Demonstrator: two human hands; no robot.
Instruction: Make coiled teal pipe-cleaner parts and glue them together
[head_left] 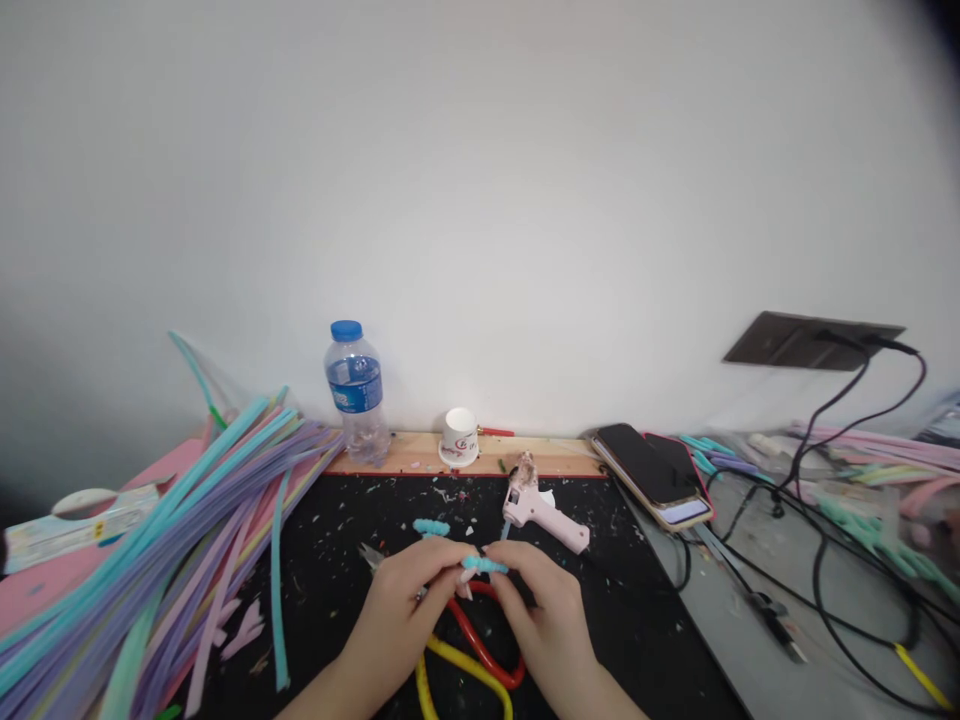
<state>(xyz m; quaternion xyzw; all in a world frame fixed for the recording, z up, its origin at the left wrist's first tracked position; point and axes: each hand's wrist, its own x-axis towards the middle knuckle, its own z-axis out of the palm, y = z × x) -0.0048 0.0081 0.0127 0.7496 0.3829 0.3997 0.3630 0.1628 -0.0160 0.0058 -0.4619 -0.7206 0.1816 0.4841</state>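
A small light blue fuzzy piece (pixel 484 565) is pinched between both hands above the black mat. My left hand (pixel 409 605) grips its left end with thumb and forefinger, near a small pale pink bit. On its right end, the fingertips of my right hand (pixel 544 610) are closed. Another light blue fuzzy piece (pixel 431 527) lies on the mat just beyond my left hand. Below the hands are pliers-like handles, one red (pixel 480 640) and one yellow (pixel 472 668); a metal tip shows left of my left hand. A pink glue gun (pixel 551 520) lies behind my right hand.
Pipe cleaners (pixel 187 540) in many colours heap at the left. A water bottle (pixel 356 400) and paper cup (pixel 459 438) stand by the wall. Phones (pixel 652 470) lie at the right edge of the black mat (pixel 637 620), beside black cables (pixel 817 530).
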